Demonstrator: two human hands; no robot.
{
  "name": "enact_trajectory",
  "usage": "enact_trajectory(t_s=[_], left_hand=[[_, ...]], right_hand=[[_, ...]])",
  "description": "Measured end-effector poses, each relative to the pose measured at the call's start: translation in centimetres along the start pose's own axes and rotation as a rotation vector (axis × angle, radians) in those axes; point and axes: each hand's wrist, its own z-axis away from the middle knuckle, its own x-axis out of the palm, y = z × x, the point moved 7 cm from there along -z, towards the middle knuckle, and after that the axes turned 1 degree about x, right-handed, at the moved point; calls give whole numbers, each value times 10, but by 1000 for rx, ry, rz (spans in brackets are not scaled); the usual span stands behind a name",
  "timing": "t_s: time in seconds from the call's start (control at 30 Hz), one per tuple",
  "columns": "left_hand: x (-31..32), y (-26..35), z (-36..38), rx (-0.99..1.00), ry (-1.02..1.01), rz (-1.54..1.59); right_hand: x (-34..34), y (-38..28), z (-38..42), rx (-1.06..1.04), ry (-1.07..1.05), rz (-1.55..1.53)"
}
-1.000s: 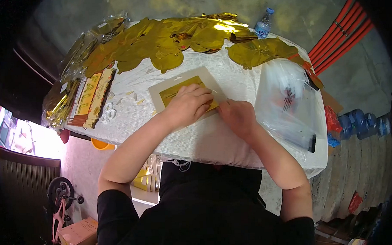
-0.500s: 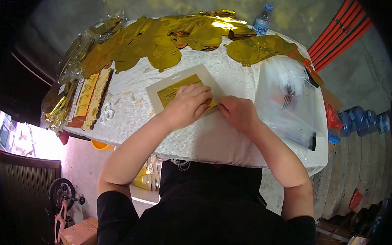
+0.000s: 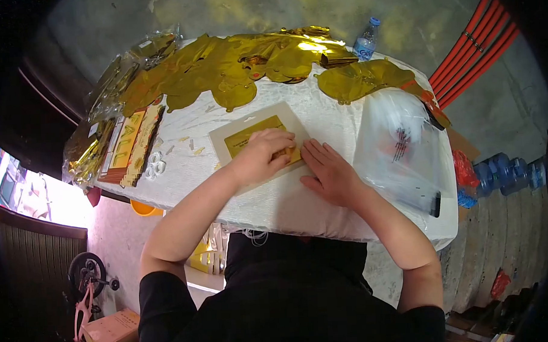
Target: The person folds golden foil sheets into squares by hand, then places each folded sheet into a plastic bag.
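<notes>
A flat, pale, clear-fronted package [image 3: 221, 136] with a hang hole lies tilted on the table, a folded gold foil sheet [image 3: 239, 138] with dark print showing in it. My left hand [image 3: 262, 154] rests on the foil with its fingers curled and the thumb close to them; whatever is under the fingertips is hidden. At the package's right edge, my right hand [image 3: 333, 174] lies flat with fingers stretched out, the fingertips touching or very near that edge.
Gold foil balloons [image 3: 222, 70] cover the table's far side, near a water bottle [image 3: 365, 42]. Clear plastic bags [image 3: 394, 155] lie at right. Printed cards [image 3: 128, 146], white ribbon rolls [image 3: 155, 166] and foil packets [image 3: 86, 156] sit at left. The white-covered table [image 3: 275, 201] ends before my body.
My right hand has opened from a curled grip at the package's edge to lying flat. My left hand stays on the foil, fingers still curled. The whole view has shifted slightly.
</notes>
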Motion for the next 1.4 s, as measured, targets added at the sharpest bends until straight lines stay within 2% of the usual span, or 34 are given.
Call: enact_trajectory(t_s=[0.03,0.1,0.13,0.27,0.33,0.43,0.67,0.73,0.83,0.93,1.03,1.13,1.2,1.4], left_hand=[[-3,-1,0,-1,0,-1],[-10,-18,2,-214,-6,431],[-17,-20,5,-221,-3,428],[-47,-33,30,-206,39,215],[-55,-30,44,-95,56,-125],[-51,-40,59,-182,40,-166],[-53,-44,56,-192,2,-198],[-52,-53,52,-236,-24,-82],[-47,-45,41,-154,26,-81],[-37,-37,41,-155,-7,-203],[-36,-41,42,-152,-16,-188],[-36,-39,42,-153,-13,-208],[-36,-40,43,-160,-11,-204],[-34,-44,42,-179,-21,-173]], right_hand=[[0,0,1,-1,0,-1],[-1,-1,0,-20,20,-5],[-1,-1,0,-26,18,-10],[-4,-1,2,-11,27,-45],[-6,-2,1,-19,31,-52],[-7,-3,1,-17,33,-23],[-6,-3,0,-3,34,20],[-5,-2,2,11,18,-1],[-6,-1,1,18,32,-10],[-6,1,2,28,36,-54],[-14,1,3,36,64,-123],[-28,0,3,-23,183,-148],[-30,-9,7,-192,188,-70],[-27,-31,4,-236,245,-1]])
